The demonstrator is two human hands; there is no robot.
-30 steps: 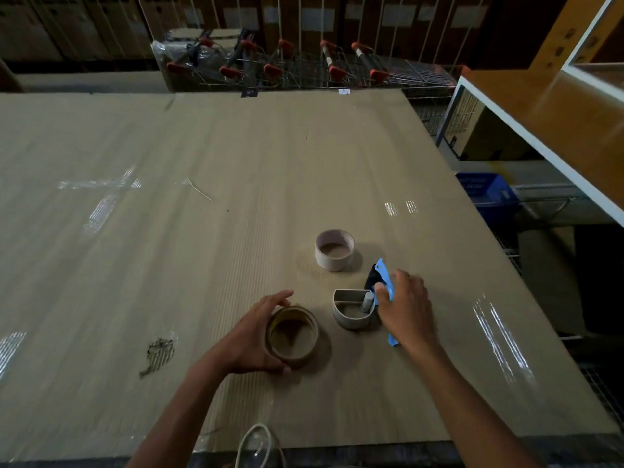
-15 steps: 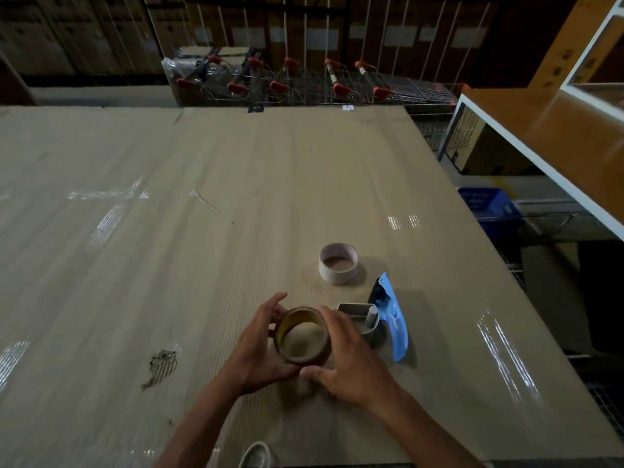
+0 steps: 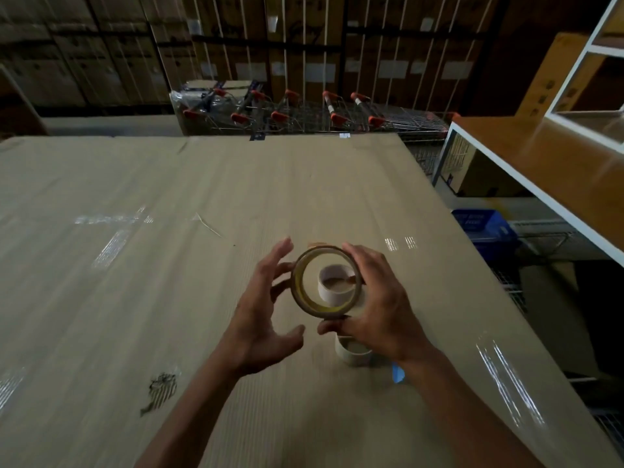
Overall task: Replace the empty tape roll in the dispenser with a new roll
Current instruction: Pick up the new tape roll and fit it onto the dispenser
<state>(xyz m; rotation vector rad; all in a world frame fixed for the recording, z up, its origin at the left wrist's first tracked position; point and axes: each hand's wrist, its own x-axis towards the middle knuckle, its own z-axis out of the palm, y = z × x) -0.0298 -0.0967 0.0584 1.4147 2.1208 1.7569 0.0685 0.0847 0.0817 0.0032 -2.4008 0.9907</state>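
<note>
Just below the middle of the frame, I see the new tape roll (image 3: 326, 282) lifted off the table (image 3: 141, 298) and turned so its opening faces the camera. My right hand (image 3: 378, 305) grips it, fingers curled over the top right of the ring and thumb pinching its lower edge. My left hand (image 3: 261, 312) sits just to the left with fingers spread and relaxed; its fingertips (image 3: 285, 246) are at the roll's left rim, though I cannot tell whether they actually touch it.

Through the roll's hole I see the empty cardboard core (image 3: 336, 287), standing upright on the table farther back. Below the right hand, the dispenser (image 3: 354, 353) lies on the table, mostly hidden by the wrist; only its pale rounded body and a blue tip of the handle (image 3: 398, 374) show.

Strips of clear tape (image 3: 111, 238) shine on the cardboard-covered table at the left, and a dark scuff (image 3: 160, 391) marks the lower left. Along the table's far edge at the top of the frame stands a row of shopping carts (image 3: 304, 113) with red handles. A blue crate (image 3: 483, 228) sits at the right, under a white-framed shelf (image 3: 540, 163).
</note>
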